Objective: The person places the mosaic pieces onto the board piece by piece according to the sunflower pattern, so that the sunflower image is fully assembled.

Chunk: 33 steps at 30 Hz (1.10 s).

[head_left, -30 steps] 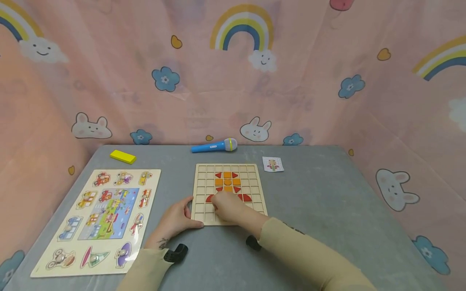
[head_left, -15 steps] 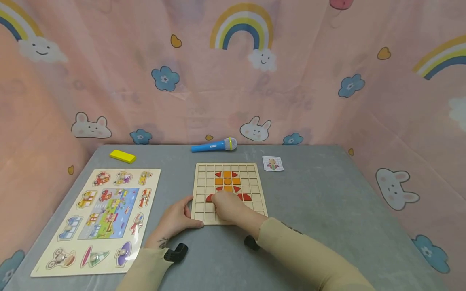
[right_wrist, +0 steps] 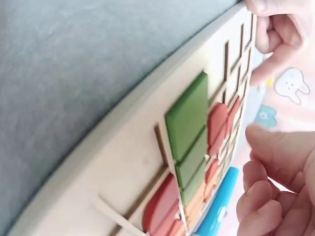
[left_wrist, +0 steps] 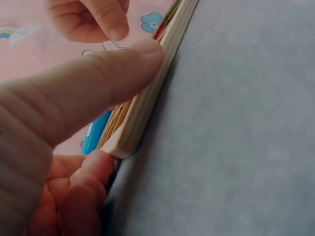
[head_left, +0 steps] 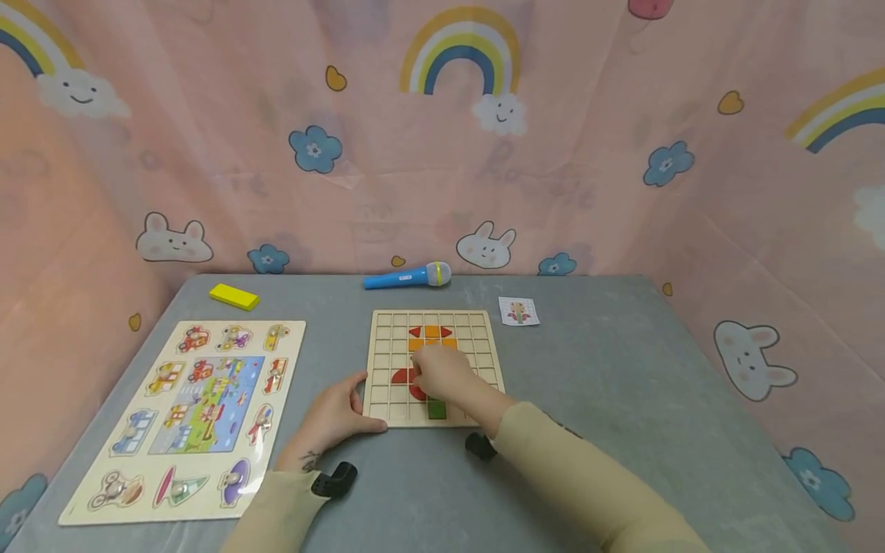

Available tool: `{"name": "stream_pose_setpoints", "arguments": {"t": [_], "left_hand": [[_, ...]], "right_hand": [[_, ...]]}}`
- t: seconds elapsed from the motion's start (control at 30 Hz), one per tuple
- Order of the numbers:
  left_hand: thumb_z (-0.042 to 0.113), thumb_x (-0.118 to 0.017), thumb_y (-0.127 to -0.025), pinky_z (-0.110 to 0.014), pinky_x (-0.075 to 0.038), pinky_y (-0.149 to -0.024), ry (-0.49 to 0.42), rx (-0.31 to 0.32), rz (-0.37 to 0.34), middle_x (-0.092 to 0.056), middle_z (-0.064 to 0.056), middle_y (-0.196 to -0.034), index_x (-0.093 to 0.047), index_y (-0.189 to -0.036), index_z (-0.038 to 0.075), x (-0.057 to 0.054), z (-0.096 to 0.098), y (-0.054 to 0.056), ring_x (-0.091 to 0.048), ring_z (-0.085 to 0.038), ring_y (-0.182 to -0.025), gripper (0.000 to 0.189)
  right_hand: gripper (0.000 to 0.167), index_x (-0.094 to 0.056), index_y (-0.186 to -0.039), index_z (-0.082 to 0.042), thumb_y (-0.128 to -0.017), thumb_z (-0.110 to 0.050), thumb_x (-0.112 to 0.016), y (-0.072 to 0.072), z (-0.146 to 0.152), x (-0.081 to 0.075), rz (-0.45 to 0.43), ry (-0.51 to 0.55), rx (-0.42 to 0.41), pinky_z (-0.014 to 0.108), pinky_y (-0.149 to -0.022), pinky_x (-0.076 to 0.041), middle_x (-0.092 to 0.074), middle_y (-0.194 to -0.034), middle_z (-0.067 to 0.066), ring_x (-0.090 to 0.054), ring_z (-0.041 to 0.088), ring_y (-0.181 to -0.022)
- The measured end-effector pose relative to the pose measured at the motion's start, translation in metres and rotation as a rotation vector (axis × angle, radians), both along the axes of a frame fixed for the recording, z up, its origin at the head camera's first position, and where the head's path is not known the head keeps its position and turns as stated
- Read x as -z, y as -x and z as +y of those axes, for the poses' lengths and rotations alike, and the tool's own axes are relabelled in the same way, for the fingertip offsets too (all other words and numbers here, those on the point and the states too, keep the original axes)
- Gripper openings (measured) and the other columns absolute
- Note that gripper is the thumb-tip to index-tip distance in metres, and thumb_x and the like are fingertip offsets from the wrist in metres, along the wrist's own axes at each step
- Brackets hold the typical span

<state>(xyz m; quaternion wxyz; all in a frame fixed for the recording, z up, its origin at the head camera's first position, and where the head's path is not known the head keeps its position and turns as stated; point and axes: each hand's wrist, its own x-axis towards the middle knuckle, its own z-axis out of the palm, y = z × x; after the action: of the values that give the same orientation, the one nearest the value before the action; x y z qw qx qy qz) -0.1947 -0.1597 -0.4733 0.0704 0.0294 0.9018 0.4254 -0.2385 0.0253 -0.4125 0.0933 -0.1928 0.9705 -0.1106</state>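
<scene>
A wooden grid board lies on the table. My left hand grips its near left corner, thumb on the near edge and fingertips against the left side. Over the middle of the board hovers my right hand, fingers loosely bent; in the right wrist view nothing shows between its thumb and fingers. Orange squares and red triangles sit in the far cells. Red rounded pieces lie left of the right hand. A green square fills a near cell, with more green behind it. The right hand hides several cells.
A vehicle knob puzzle lies at the left, a yellow block behind it. A blue toy microphone rests beyond the board, and a small pattern card is at its far right. Patterned cloth hangs behind the table.
My right hand has lifted from the near part of the board and shifted slightly away and right, uncovering a green square and a red rounded piece. The left hand keeps its place.
</scene>
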Motion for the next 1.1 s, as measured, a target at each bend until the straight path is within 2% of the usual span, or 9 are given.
{"name": "stream_pose_setpoints", "arguments": {"t": [0.17, 0.3, 0.67, 0.87, 1.1], "left_hand": [[0.025, -0.088, -0.055, -0.026, -0.032, -0.049, 0.008, 0.006, 0.007, -0.051, -0.001, -0.063, -0.044, -0.135, 0.002, 0.001, 0.0, -0.001, -0.043, -0.013, -0.053, 0.094], [0.025, -0.088, -0.055, -0.026, -0.032, -0.049, 0.006, 0.006, 0.017, -0.05, 0.0, -0.063, -0.045, -0.135, 0.002, 0.002, 0.0, -0.001, -0.043, -0.013, -0.053, 0.094], [0.025, -0.088, -0.056, -0.026, -0.031, -0.049, -0.001, 0.007, 0.009, -0.05, -0.001, -0.062, -0.044, -0.135, 0.002, 0.003, -0.001, -0.001, -0.043, -0.013, -0.053, 0.094], [0.024, -0.089, -0.055, -0.026, -0.032, -0.048, -0.009, 0.006, 0.013, -0.05, -0.001, -0.062, -0.045, -0.135, 0.002, 0.004, -0.002, -0.002, -0.043, -0.013, -0.053, 0.093], [0.024, -0.089, -0.055, -0.026, -0.032, -0.049, -0.014, 0.0, 0.005, -0.05, -0.001, -0.063, -0.043, -0.136, 0.002, 0.004, -0.004, -0.002, -0.043, -0.013, -0.053, 0.095]], "right_hand": [[0.025, -0.055, -0.063, -0.015, -0.077, -0.026, -0.074, 0.0, -0.004, 0.009, -0.026, -0.048, -0.001, 0.027, -0.047, -0.034, -0.047, -0.057, -0.004, -0.044, 0.011, -0.054], [0.025, -0.056, -0.063, -0.016, -0.077, -0.026, -0.074, -0.002, -0.005, 0.013, -0.032, -0.064, 0.007, 0.027, -0.048, -0.034, -0.048, -0.058, -0.005, -0.045, 0.012, -0.055], [0.026, -0.058, -0.061, -0.014, -0.078, -0.026, -0.074, 0.004, 0.002, 0.015, -0.109, 0.034, 0.073, 0.028, -0.05, -0.031, -0.045, -0.055, -0.004, -0.043, 0.012, -0.053], [0.021, -0.058, -0.066, -0.014, -0.08, -0.024, -0.071, 0.01, 0.012, 0.009, -0.064, 0.008, 0.116, 0.028, -0.05, -0.034, -0.051, -0.061, -0.002, -0.047, 0.014, -0.056], [0.027, -0.057, -0.065, -0.012, -0.085, -0.028, -0.065, 0.029, 0.034, 0.004, 0.002, 0.131, 0.216, 0.026, -0.048, -0.032, -0.051, -0.06, 0.0, -0.047, 0.014, -0.054]]}}
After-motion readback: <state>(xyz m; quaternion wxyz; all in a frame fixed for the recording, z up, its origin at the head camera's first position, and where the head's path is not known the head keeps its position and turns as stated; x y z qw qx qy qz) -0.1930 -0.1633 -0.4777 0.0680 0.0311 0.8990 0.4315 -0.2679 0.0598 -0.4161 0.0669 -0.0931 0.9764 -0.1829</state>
